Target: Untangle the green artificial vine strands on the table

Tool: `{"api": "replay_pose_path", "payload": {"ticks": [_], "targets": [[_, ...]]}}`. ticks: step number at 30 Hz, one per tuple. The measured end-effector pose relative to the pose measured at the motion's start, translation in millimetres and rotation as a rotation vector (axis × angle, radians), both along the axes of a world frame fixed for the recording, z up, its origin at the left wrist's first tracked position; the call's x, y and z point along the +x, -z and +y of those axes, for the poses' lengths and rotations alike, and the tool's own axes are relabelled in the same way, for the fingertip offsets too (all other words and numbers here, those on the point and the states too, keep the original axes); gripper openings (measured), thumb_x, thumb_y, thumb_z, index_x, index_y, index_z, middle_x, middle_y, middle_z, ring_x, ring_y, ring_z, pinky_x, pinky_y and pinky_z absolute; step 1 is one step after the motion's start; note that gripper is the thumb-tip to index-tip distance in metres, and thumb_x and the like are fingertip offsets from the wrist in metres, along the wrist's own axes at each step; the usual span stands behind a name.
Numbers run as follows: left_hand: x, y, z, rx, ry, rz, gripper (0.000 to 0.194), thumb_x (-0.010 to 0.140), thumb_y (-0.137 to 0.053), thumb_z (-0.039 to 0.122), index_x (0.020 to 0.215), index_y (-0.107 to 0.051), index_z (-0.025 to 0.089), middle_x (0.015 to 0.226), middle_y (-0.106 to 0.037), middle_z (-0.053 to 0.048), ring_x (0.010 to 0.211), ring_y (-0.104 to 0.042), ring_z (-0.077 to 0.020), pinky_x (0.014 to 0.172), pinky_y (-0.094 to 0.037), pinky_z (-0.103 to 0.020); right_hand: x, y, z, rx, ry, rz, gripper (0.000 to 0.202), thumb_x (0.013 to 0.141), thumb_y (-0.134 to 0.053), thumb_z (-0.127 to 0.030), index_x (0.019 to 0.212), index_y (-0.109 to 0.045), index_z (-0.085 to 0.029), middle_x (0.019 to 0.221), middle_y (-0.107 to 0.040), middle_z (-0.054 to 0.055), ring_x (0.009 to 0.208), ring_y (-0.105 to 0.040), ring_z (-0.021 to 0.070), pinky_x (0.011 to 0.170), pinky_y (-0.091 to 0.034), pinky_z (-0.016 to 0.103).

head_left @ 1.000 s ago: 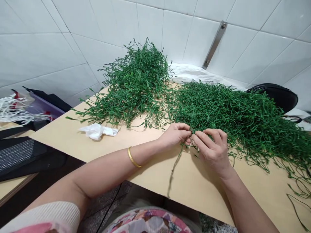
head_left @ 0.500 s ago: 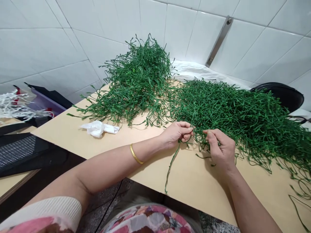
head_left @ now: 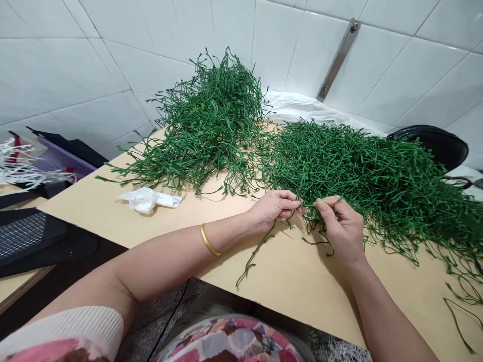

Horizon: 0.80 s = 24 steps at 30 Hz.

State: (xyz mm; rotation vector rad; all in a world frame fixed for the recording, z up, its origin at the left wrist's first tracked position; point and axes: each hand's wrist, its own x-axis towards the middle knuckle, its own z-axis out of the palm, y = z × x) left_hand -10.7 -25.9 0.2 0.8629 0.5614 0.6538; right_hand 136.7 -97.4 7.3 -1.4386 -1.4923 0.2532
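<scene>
My left hand (head_left: 277,208) pinches thin green plastic stems, with a loose green strand (head_left: 252,259) hanging from it over the board. Close by on the right, my right hand (head_left: 341,223) is closed in a pinch on the end of a green stem, its fingertips a short gap from the left ones. Directly behind both hands lies a large tangled heap of green stems (head_left: 339,161), knotted or budded at their ends. A second, taller heap (head_left: 211,125) stands to the left. Exactly how the stems meet between my fingers is too small to tell.
The pale tan tabletop (head_left: 211,266) has its front edge close to my body. A crumpled white plastic piece (head_left: 145,200) lies on the left. Behind are a black round object (head_left: 433,146), white sheeting (head_left: 298,105) and a tiled wall (head_left: 226,30). White strands (head_left: 22,163) hang far left.
My right hand has shifted slightly left, closer to my left hand, and now pinches a stem. The strand hanging from my left hand has swung left. The whole view has shifted a little.
</scene>
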Motion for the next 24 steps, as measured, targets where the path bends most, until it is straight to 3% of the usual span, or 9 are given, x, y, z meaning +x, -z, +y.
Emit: {"api": "replay_pose_path", "payload": {"ticks": [6, 13, 17, 20, 24], "targets": [[-2, -1.8, 4, -0.051, -0.07, -0.011, 0.017, 0.066, -0.061, 0.009, 0.062, -0.045, 0.013, 0.061, -0.062, -0.005, 0.034, -0.025, 0.0017, 0.037, -0.011, -0.017, 1, -3.5, -1, 0.213, 0.199, 0.057, 0.015, 0.083, -0.05, -0.029, 0.087, -0.059, -0.018, 0.08, -0.057, 0.004, 0.075, -0.054, 0.0153, 0.068, -0.041, 0.03], [-3, -1.6, 9, -0.141, -0.066, -0.074, 0.016, 0.07, -0.054, 0.005, 0.066, -0.042, 0.014, 0.063, -0.062, -0.006, 0.034, -0.02, 0.0019, 0.036, -0.011, -0.013, 0, -3.6, -6, 0.267, 0.138, -0.07, 0.016, 0.085, -0.045, -0.021, 0.072, -0.054, -0.018, 0.07, -0.053, 0.002, 0.064, -0.05, 0.013, 0.059, -0.038, 0.027], [-4, -2.2, 12, -0.193, -0.087, -0.12, 0.016, 0.072, -0.05, 0.003, 0.067, -0.04, 0.015, 0.063, -0.061, -0.005, 0.034, -0.019, 0.0017, 0.036, -0.014, -0.012, -1, -1.2, -8, 0.411, 0.038, -0.39, 0.004, 0.077, -0.055, -0.015, 0.079, -0.056, -0.019, 0.075, -0.055, 0.003, 0.073, -0.052, 0.0165, 0.067, -0.041, 0.032], [-4, -3.2, 11, -0.23, -0.078, -0.14, 0.018, 0.072, -0.047, 0.002, 0.066, -0.038, 0.015, 0.065, -0.061, -0.005, 0.035, -0.021, 0.0015, 0.035, -0.015, -0.012, -5, -0.2, -8, 0.454, -0.001, -0.671, 0.022, 0.072, -0.061, -0.016, 0.094, -0.058, -0.021, 0.083, -0.057, 0.006, 0.083, -0.05, 0.0201, 0.073, -0.041, 0.036], [-3, -2.8, 5, -0.291, -0.049, -0.155, 0.022, 0.072, -0.048, 0.001, 0.064, -0.034, 0.015, 0.056, -0.052, 0.001, 0.034, -0.022, 0.0013, 0.035, -0.013, -0.012, -8, 2.8, -4, 0.428, 0.065, -0.845, 0.029, 0.073, -0.062, -0.018, 0.101, -0.058, -0.022, 0.092, -0.058, 0.008, 0.09, -0.046, 0.0228, 0.078, -0.038, 0.038]]}}
